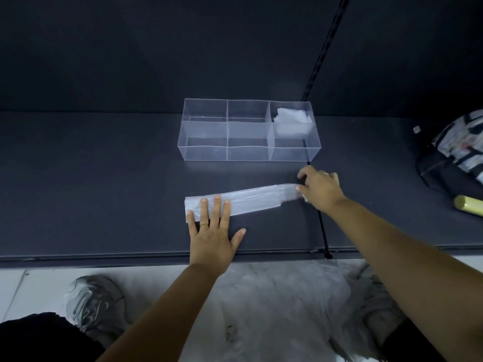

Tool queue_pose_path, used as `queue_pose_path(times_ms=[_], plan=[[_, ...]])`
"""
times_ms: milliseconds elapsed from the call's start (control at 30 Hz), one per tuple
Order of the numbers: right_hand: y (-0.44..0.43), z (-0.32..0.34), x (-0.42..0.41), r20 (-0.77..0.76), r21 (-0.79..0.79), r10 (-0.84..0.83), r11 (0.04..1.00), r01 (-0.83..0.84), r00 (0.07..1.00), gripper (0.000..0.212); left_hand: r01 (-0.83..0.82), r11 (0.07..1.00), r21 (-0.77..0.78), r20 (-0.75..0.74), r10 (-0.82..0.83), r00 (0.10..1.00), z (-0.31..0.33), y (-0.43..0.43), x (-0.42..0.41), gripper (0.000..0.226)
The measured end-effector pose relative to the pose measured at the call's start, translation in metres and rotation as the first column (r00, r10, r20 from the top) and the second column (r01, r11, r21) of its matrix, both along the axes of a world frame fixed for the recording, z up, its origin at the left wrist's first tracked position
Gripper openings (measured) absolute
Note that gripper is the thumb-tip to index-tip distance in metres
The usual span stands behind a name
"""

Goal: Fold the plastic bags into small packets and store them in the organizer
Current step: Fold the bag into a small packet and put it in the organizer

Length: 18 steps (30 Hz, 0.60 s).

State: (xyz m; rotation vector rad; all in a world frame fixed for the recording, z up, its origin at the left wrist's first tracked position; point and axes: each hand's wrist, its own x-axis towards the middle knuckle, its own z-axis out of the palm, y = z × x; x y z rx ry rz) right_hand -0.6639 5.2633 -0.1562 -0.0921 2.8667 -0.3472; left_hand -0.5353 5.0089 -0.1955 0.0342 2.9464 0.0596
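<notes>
The bag (251, 198) lay on the shelf (104, 192) as a long flat strip, just in front of the organizer (206, 152). The left hand (211, 231) pressed its left end down, fingers straight and slightly spread. The right hand (320, 189) curled over the right end, thumb and fingers seemingly pinching it. The film looked slick and springy, so the strip would likely unfold or skew if either hand eased off before the next fold was creased. The right end sat by the shelf's seam (322, 226), where thin plastic could catch. A loose fold might spring open, unlike the packet (291, 118) in the back right compartment.
</notes>
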Motion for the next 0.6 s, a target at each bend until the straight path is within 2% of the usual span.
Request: queue_pose_path(times_ms=[33, 100, 233, 300, 367, 433, 500, 600], plan=[[0.001, 0.005, -0.001, 0.069, -0.005, -0.008, 1.0, 0.009, 0.998, 0.006, 0.006, 1.0, 0.002, -0.001, -0.006, 1.0, -0.001, -0.002, 0.0, 0.076], [0.01, 0.014, 0.002, 0.19, -0.069, -0.018, 0.997, 0.031, 0.982, 0.014, 0.052, 0.999, 0.005, 0.001, -0.052, 0.999, -0.001, -0.006, -0.001, 0.076], [0.028, 0.034, 0.022, 0.418, -0.329, 0.028, 0.936, 0.123, 0.908, 0.012, 0.234, 0.972, 0.015, -0.064, -0.233, 0.97, 0.008, -0.025, -0.007, 0.08], [0.035, 0.043, 0.037, 0.581, -0.401, 0.03, 0.88, 0.254, 0.813, 0.009, 0.329, 0.944, -0.005, -0.027, -0.329, 0.944, 0.012, -0.038, -0.012, 0.083], [0.039, 0.048, 0.054, 0.748, -0.42, 0.074, 0.822, 0.385, 0.659, 0.008, 0.369, 0.929, 0.022, 0.008, -0.369, 0.929, 0.018, -0.041, -0.013, 0.088], [0.037, 0.054, 0.069, 0.82, -0.432, 0.114, 0.766, 0.476, 0.561, 0.011, 0.396, 0.905, 0.155, -0.062, -0.391, 0.918, 0.022, -0.024, -0.005, 0.094], [0.032, 0.062, 0.08, 0.845, -0.459, 0.147, 0.69, 0.559, 0.514, 0.014, 0.391, 0.852, 0.349, -0.12, -0.373, 0.92, 0.026, 0.014, 0.011, 0.1], [0.025, 0.078, 0.086, 0.857, -0.496, 0.226, 0.606, 0.622, 0.464, 0.015, 0.238, 0.727, 0.644, -0.157, -0.179, 0.971, 0.031, 0.076, 0.034, 0.096]])
